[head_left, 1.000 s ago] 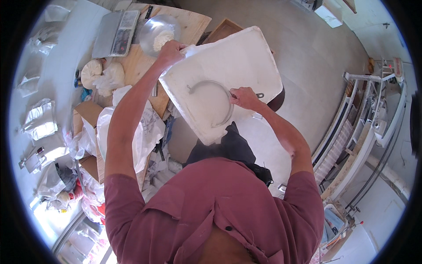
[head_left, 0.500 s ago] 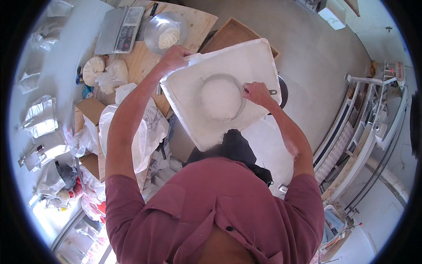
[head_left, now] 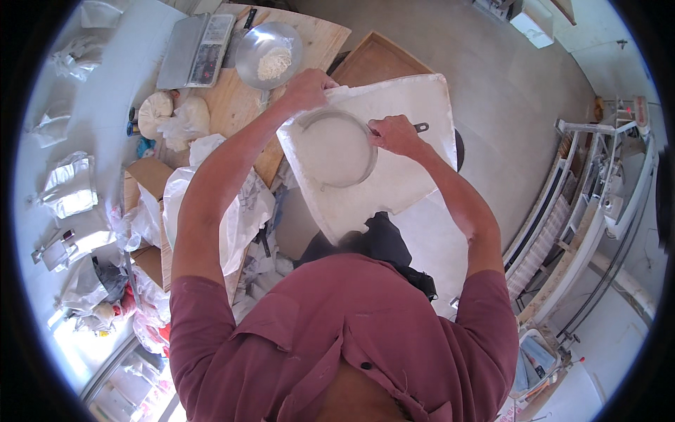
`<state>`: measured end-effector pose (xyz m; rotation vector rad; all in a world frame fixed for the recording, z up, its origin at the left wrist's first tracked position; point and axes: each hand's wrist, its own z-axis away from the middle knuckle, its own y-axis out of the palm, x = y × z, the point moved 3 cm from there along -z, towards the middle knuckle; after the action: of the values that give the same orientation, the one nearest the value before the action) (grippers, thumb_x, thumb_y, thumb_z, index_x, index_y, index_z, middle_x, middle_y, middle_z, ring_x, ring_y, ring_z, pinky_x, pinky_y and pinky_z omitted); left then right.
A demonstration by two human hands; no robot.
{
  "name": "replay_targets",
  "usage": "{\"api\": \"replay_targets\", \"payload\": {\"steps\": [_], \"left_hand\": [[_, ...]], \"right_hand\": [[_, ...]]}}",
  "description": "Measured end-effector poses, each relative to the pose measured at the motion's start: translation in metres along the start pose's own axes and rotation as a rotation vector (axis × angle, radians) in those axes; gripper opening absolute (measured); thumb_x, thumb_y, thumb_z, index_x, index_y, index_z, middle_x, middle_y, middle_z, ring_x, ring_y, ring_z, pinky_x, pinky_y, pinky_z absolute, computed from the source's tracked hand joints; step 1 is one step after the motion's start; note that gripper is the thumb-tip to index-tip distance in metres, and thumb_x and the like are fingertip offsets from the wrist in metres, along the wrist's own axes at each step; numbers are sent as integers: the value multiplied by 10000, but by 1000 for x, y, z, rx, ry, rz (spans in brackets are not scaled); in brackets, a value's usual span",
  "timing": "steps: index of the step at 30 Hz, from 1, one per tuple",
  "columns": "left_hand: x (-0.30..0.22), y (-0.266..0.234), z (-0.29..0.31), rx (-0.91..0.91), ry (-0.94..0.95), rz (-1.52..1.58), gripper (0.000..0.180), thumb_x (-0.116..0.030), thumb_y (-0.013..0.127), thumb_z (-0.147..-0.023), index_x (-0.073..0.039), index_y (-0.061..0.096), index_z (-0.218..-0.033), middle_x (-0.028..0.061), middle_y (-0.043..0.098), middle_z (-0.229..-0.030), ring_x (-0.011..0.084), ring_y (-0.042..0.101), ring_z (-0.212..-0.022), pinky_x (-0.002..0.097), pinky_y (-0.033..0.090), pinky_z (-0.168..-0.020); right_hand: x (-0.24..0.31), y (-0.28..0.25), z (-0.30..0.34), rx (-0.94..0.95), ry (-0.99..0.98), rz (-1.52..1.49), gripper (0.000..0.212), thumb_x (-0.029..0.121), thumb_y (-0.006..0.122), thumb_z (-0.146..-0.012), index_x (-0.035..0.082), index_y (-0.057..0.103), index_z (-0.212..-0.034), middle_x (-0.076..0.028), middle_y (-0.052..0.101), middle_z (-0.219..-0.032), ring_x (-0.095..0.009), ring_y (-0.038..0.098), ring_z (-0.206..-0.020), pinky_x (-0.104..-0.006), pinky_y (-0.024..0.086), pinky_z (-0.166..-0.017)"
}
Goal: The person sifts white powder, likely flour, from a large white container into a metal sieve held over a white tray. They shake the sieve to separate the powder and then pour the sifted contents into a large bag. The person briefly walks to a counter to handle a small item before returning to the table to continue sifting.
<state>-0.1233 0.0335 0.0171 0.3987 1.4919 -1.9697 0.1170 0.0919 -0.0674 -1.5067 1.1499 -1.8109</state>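
Note:
A large whitish, rectangular board or shallow tray [head_left: 415, 169] is held at a slant in front of my body. My left hand [head_left: 309, 90] is closed on its far left edge. Above its left part is a round sieve [head_left: 373, 165] with a thin metal rim and a pale, fine mesh. The sieve's dark handle [head_left: 422, 127] pokes out past my right hand [head_left: 394, 135], whose fingers are wrapped round it close to the rim. Whether the sieve touches the board, and how much white powder is in it, I cannot tell.
On the wooden table [head_left: 320, 32] at far left stand a metal bowl [head_left: 246, 67] with pale noodle-like strands and a grey-lidded case [head_left: 184, 53]. Bags and a cardboard box [head_left: 148, 176] lie nearer. Behind the board is a brown wooden tray [head_left: 380, 60]. A metal rack [head_left: 562, 204] stands at right.
The sieve has shifted left across the board, with my right hand following. My left hand and the board have moved slightly right, and the board's tilt has changed.

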Motion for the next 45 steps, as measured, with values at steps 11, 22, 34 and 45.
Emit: {"api": "replay_targets", "payload": {"steps": [11,22,34,45], "left_hand": [[53,5,21,-173,-33,170,484,-55,704,-666,-89,746,-1147,197,741,-923,289,725,-835,369,549,-797],[108,93,17,-229,-206,702,500,43,681,-729,-1,702,-1226,66,758,-999,111,681,-867,268,539,-795],[156,158,5,-323,-315,725,515,105,627,-777,9,667,-1281,45,731,-1076,116,681,-934,265,537,-856],[125,170,29,-513,-250,-32,678,-41,680,-820,-68,468,-1463,194,623,-1303,369,597,-1209,440,464,-1049]], "right_hand": [[-44,15,48,-28,213,22,266,320,639,-848,66,651,-769,-157,658,-678,-361,668,-681,-491,528,-638],[-93,-7,116,-156,511,-256,323,318,655,-854,1,631,-798,-220,653,-723,-411,654,-710,-496,499,-657],[-93,41,131,-408,643,-317,300,290,663,-848,-3,617,-804,-250,647,-739,-430,667,-729,-493,510,-648],[-100,28,137,-432,600,-327,329,297,615,-869,-21,603,-787,-269,630,-749,-447,652,-733,-497,501,-656]]}}
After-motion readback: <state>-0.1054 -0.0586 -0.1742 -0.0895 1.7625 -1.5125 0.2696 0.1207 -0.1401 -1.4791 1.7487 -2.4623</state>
